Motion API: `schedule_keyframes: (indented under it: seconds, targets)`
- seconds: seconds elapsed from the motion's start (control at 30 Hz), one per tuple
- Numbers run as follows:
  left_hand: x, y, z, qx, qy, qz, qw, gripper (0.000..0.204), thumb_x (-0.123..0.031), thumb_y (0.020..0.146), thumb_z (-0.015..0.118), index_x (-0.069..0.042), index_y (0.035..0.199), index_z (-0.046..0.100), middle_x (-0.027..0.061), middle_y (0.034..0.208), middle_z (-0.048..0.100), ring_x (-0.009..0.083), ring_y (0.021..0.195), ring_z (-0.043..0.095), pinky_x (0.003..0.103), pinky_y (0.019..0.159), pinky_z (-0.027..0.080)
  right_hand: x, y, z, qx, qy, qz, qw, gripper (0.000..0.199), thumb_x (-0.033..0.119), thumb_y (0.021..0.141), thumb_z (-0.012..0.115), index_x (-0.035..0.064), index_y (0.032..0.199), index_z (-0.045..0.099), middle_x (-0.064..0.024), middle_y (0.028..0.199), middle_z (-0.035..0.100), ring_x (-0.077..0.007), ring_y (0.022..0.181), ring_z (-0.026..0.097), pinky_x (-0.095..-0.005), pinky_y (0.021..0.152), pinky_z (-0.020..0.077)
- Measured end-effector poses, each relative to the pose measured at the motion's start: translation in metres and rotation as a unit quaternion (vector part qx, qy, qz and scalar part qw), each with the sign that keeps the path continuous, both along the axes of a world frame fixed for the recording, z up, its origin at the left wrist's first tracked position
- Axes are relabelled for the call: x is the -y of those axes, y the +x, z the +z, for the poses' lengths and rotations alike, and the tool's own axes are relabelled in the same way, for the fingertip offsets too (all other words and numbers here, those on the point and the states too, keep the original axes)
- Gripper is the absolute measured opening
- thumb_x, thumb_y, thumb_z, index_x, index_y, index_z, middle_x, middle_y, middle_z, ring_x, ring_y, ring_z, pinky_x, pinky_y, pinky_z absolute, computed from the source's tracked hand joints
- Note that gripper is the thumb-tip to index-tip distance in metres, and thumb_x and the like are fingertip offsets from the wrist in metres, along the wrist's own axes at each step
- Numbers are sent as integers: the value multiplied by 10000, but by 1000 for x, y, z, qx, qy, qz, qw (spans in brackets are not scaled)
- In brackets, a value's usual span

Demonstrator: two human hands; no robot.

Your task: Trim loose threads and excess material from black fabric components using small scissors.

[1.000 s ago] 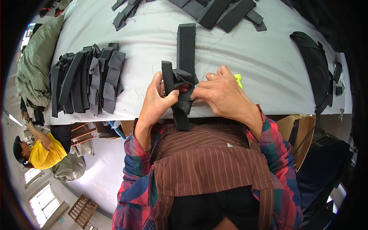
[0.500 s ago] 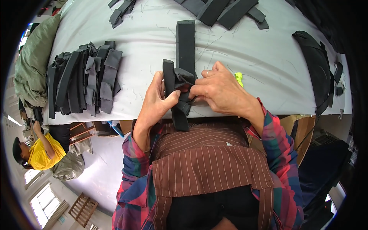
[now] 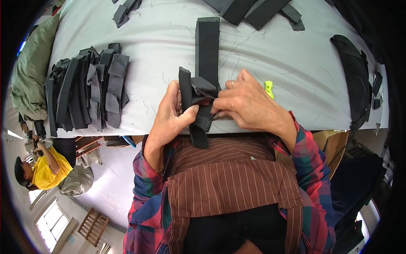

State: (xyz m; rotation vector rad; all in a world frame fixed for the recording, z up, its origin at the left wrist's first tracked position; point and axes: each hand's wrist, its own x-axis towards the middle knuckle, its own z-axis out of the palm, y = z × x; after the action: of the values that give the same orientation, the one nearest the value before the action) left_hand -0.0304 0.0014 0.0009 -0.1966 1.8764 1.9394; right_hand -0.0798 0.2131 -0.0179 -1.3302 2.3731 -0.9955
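Note:
Between my hands, at the table's near edge, is a folded black fabric strip (image 3: 185, 86) with a loose flap in its middle. My left hand (image 3: 171, 114) is closed around its left side, thumb pressed on the front. The fingers of my right hand (image 3: 243, 101) are pinched together at the strip's right edge; the small bit between the fingertips is mostly hidden. Beyond them another black strip (image 3: 207, 46) lies flat, pointing away from me. Just past my right hand rests a small neon-yellow object (image 3: 269, 89).
A stack of black fabric strips (image 3: 86, 89) lies at the left, with more strips (image 3: 258, 12) at the far side. A curved black fabric piece (image 3: 351, 80) lies at the right. Loose threads are scattered over the white table cover (image 3: 156, 42). A person in yellow (image 3: 50, 169) sits far left.
My hands stay around the folded strip, with only slight shifts of the right fingers. The view has shifted a little, so the strips and table appear slightly displaced.

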Motion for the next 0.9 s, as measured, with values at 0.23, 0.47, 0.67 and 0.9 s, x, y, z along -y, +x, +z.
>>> schedule_keyframes:
  seconds: [0.23,0.47,0.67,0.9]
  targets:
    - [3,-3,-1,21,36,2,999,341,-1,814,527,25,1129,398,113,1063,572,112,960,546,247,834,460,-2,10,0,11,-10,-46,999,98,143,741,693,133,836,669,-6,690,596,-198,683,555,-337,633,346]
    - [9,-1,-5,42,43,22,998,419,-25,808,549,13,1200,405,82,1086,550,92,943,516,207,783,429,19,35,-2,14,-108,-157,982,228,141,735,701,100,957,671,-58,758,557,-248,683,548,-349,628,423]
    - [5,-1,-8,32,54,31,998,432,-9,802,533,27,1212,399,116,1109,563,126,1008,550,247,875,440,19,42,-6,-77,-32,-173,981,264,136,676,712,111,937,680,-37,714,502,-212,653,535,-332,572,421]
    - [0,-1,-8,23,30,41,998,458,-27,765,455,14,1219,414,137,1060,628,172,973,633,200,629,453,26,47,-8,-111,-33,-175,978,225,99,696,648,118,916,691,-27,719,509,-191,626,526,-324,543,411]
